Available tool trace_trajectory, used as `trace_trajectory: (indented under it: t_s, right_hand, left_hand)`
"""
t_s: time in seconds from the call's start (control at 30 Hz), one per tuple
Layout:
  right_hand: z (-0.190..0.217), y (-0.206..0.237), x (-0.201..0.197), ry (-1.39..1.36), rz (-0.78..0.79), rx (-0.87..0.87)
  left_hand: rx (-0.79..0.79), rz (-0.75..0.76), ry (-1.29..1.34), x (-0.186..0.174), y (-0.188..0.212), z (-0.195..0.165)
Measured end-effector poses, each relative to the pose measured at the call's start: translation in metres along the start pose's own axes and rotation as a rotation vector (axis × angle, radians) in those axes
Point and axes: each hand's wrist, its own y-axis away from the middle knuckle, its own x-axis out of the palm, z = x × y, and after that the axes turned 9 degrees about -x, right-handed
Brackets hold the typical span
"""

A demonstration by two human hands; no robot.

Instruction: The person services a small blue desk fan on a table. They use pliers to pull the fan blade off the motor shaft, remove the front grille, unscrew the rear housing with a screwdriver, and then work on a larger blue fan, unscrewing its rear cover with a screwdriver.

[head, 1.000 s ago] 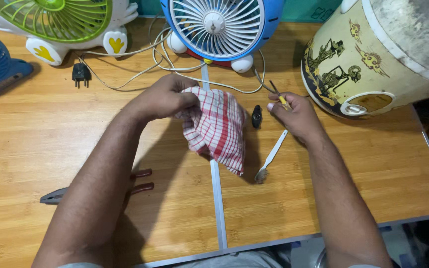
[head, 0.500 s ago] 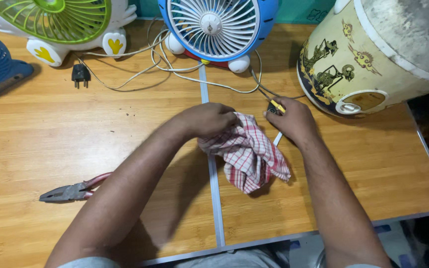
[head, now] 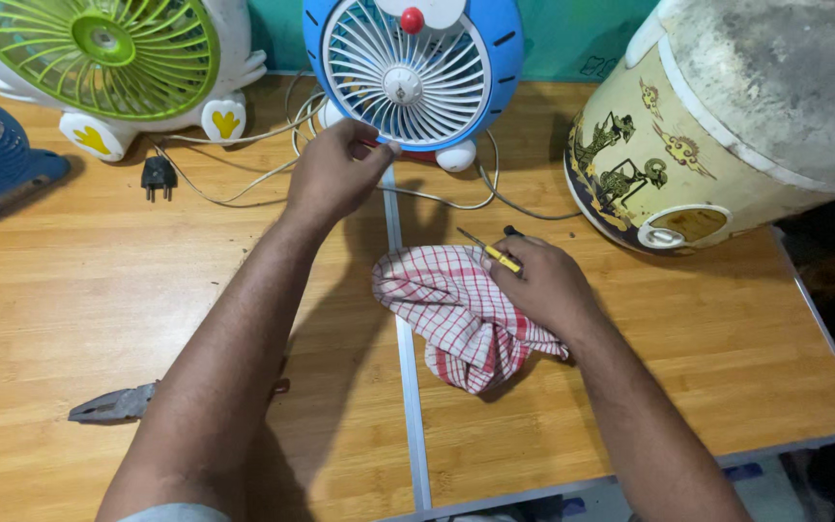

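- The red-checked cloth lies crumpled on the wooden table, beside its centre seam.
- The right hand presses on the cloth, fingers clenched around a yellow screwdriver.
- The left hand pinches the blue fan at its base.
- Pliers lie near the left forearm.

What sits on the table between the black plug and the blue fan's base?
In the head view, loops of pale cable run between the black plug and the blue fan, and the left hand reaches the fan's base there.
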Motion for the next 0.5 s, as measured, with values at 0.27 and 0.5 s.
trace_trajectory:
  t_s: [0.27, 0.5]
  right_hand:
    - [0.011, -0.014, -0.006, 0.068, 0.199, 0.134]
    - [-0.002, -0.075, -0.008, -0.256, -0.185, 0.064]
  left_hand:
    - [0.028, -0.176, 0.4, -0.029, -0.031, 0.006]
    - [-0.127, -0.118, 0.583, -0.025, -0.039, -0.007]
